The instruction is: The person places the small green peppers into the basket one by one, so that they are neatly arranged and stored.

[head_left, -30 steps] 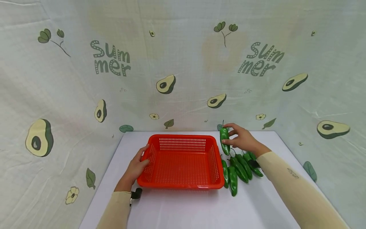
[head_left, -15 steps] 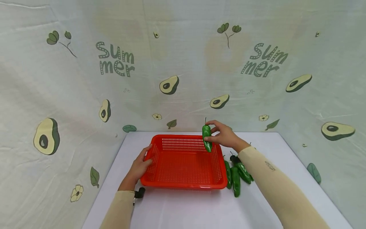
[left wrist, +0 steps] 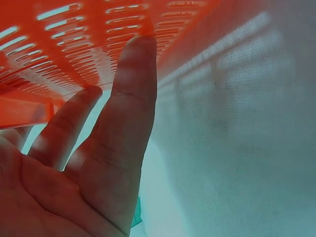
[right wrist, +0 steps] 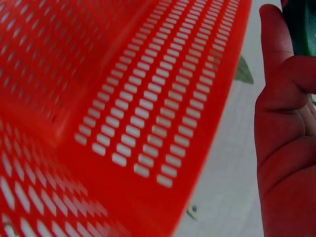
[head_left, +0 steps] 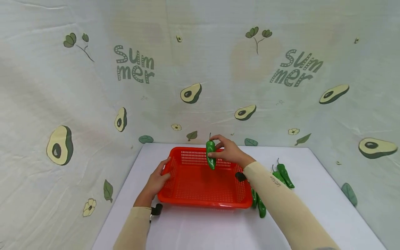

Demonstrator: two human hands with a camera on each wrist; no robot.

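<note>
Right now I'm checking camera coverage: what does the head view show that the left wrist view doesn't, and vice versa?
Head only: the right hand, the pepper it pinches and the other peppers.
Left wrist only: the palm side of the left hand.
Both: the basket and the left hand at it.

We could not count the green chili peppers [head_left: 283, 173], since the right sleeve [head_left: 281, 205] hid some parts, and its lettering [head_left: 275, 181] was too small to read. In the right wrist view, the edge cut off the held chili pepper [right wrist: 303, 24] and right hand [right wrist: 286, 128]; the red basket [right wrist: 210, 126] blurred at lower left.
</note>
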